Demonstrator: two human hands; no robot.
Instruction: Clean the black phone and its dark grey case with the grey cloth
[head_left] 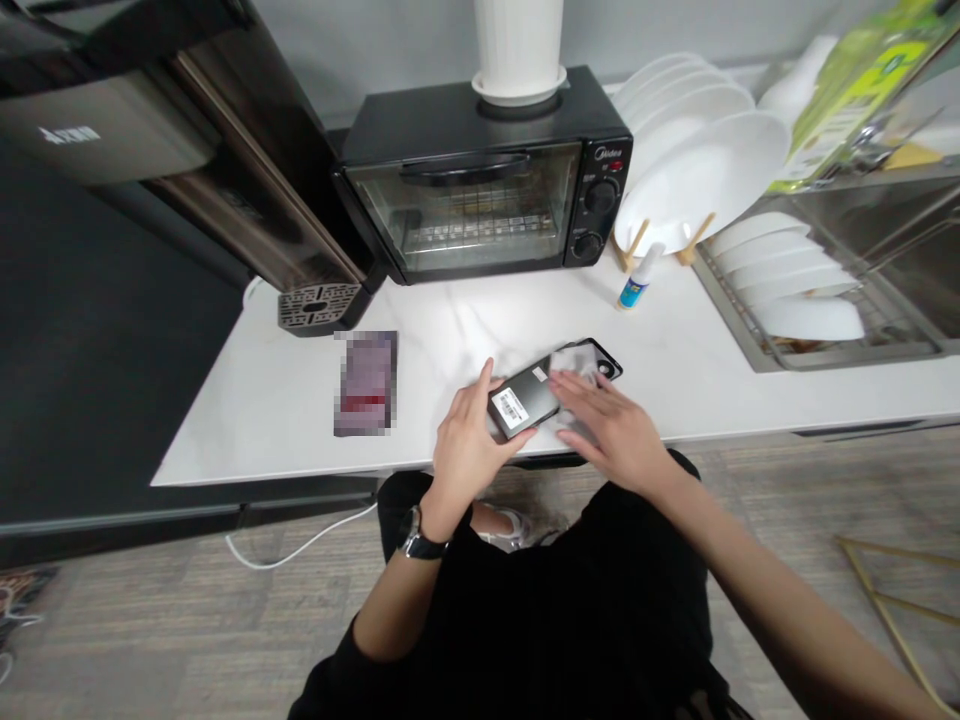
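A dark smartphone (pixel 517 398), its back turned up with a white barcode label and a smaller sticker, lies at a slant near the counter's front edge. My left hand (pixel 466 440) grips its lower left end, thumb and fingers on opposite sides. Pressed on the phone's upper part is a thin grey cloth (pixel 576 358), slightly blurred, under the fingers of my right hand (pixel 611 425). A black rim with a round camera ring (pixel 604 368) shows beyond the cloth. Behind it stands a small spray bottle (pixel 637 283) with a blue and yellow label.
A pixelated purple packet (pixel 366 385) lies on the white counter (pixel 255 430) to the left. Behind are a water dispenser (pixel 247 170), a toaster oven (pixel 480 190) bearing a white pot (pixel 519 45), and racked plates (pixel 697 170). At right, a sink (pixel 885 230) holds bowls.
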